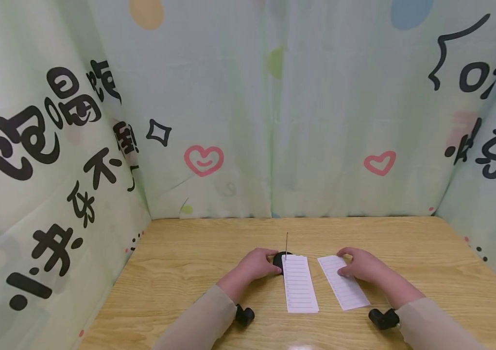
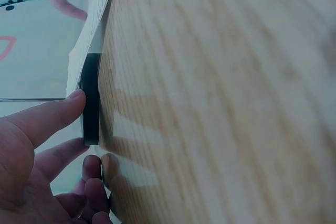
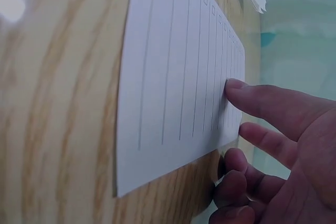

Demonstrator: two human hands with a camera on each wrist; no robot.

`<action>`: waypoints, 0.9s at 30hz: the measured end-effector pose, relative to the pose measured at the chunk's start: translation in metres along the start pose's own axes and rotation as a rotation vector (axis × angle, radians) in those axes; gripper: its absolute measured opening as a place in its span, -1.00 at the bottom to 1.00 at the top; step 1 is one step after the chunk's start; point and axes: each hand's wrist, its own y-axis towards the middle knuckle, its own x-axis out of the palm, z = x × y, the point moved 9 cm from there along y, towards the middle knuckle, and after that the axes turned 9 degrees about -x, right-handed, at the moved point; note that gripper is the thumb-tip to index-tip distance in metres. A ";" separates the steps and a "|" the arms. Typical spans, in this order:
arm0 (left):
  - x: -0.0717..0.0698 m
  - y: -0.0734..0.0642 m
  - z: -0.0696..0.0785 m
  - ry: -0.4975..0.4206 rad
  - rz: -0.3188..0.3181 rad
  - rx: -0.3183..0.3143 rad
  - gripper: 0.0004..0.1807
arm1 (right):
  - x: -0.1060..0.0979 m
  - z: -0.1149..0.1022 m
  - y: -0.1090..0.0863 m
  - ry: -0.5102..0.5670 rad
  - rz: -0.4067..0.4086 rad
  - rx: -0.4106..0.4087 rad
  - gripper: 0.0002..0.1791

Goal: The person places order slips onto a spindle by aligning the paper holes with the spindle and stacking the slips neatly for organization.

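Observation:
A bill spike stands on the table, with a round black base [image 1: 277,261] and a thin upright metal rod [image 1: 286,243]. Several white lined paper slips [image 1: 301,288] are stuck on the rod at their far end and slope down toward me. My left hand [image 1: 254,265] holds the base from the left, thumb on its upper face and index finger at its rim in the left wrist view. To the right lies a separate lined slip [image 1: 343,288] with small checkboxes. My right hand [image 1: 361,265] pinches its right edge, thumb on top and index finger at the edge in the right wrist view.
The wood-grain table [image 1: 186,253] reaches back to a printed curtain [image 1: 239,194], with more curtain on both sides. Small black devices [image 1: 245,316] are worn on both wrists, close over the tabletop.

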 end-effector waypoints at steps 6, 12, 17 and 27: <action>0.000 -0.001 0.001 -0.004 -0.002 -0.001 -0.38 | 0.000 -0.001 -0.001 0.002 -0.007 0.009 -0.53; 0.000 -0.001 0.001 -0.013 -0.003 -0.009 -0.38 | 0.001 -0.002 -0.001 0.019 0.023 -0.024 -0.71; -0.001 -0.002 0.001 -0.014 -0.001 -0.011 -0.38 | 0.001 -0.001 -0.002 0.021 0.031 -0.006 -0.70; -0.002 -0.003 0.003 -0.008 0.000 -0.002 -0.38 | 0.002 0.000 -0.005 0.019 0.031 0.006 -0.66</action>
